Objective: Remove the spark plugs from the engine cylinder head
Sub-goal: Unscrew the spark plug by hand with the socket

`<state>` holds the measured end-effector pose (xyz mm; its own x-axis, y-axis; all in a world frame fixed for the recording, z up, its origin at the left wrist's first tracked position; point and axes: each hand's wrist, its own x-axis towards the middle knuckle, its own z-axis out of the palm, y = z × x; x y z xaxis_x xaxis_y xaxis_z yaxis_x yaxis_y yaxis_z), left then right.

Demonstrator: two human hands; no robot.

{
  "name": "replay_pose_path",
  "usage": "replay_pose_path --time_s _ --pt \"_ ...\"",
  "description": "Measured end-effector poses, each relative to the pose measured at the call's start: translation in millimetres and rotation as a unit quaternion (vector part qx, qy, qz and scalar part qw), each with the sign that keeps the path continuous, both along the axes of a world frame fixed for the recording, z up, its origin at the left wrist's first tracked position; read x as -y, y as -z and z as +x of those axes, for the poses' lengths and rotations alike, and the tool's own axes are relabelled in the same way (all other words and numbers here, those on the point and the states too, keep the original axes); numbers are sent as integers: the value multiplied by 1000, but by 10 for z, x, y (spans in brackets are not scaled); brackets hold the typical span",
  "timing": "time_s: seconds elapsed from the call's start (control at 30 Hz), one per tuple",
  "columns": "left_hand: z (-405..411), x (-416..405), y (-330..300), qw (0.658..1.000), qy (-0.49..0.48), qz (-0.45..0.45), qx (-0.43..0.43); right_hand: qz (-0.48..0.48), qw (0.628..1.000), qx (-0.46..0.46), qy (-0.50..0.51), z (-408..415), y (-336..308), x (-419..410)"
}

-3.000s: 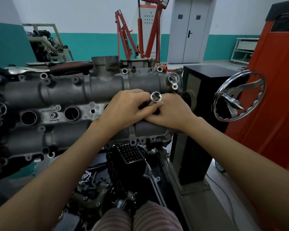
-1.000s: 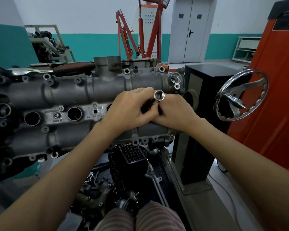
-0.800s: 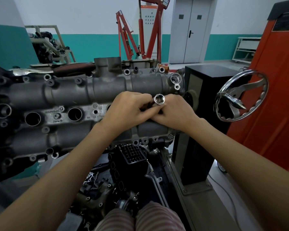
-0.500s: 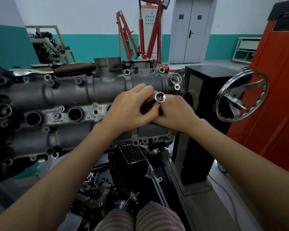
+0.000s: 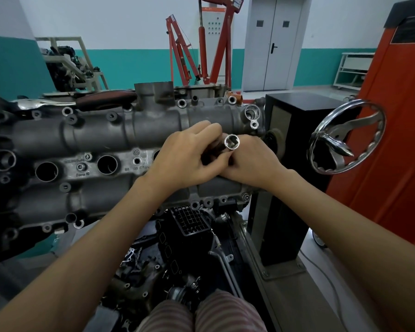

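The grey cylinder head lies across the view on an engine stand, with round spark plug wells along its middle band. Two wells on the left are open and look dark inside. A chrome spark plug socket sticks up out of the rightmost well, its square drive hole facing me. My left hand grips the socket's shaft from the left, fingers curled round it. My right hand holds it from the right. The plug itself is hidden under both hands.
A ratchet with a dark red handle lies on the head's far edge. A chrome handwheel on the black stand column is close at the right, with an orange cabinet beyond. Engine parts sit below the head.
My hands have stayed on the socket, with the left fingers shifting their hold round it a little between frames. The socket's top sits at about the same height.
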<state>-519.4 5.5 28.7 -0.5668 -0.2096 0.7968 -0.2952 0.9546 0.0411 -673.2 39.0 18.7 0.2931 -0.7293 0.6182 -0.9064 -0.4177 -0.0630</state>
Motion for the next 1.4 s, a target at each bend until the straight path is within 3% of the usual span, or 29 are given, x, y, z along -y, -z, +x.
replay_pose_path --time_s 0.33,0.5,1.4 --pt "-2 42 14 1000 -27 -4 11 -43 999 15 -24 28 0 -23" --pt "2 18 15 1000 -19 -13 10 -25 1000 -15 -6 7 3 8" --pt "-9 22 17 1000 6 0 2 -14 1000 11 -13 19 -2 -19"
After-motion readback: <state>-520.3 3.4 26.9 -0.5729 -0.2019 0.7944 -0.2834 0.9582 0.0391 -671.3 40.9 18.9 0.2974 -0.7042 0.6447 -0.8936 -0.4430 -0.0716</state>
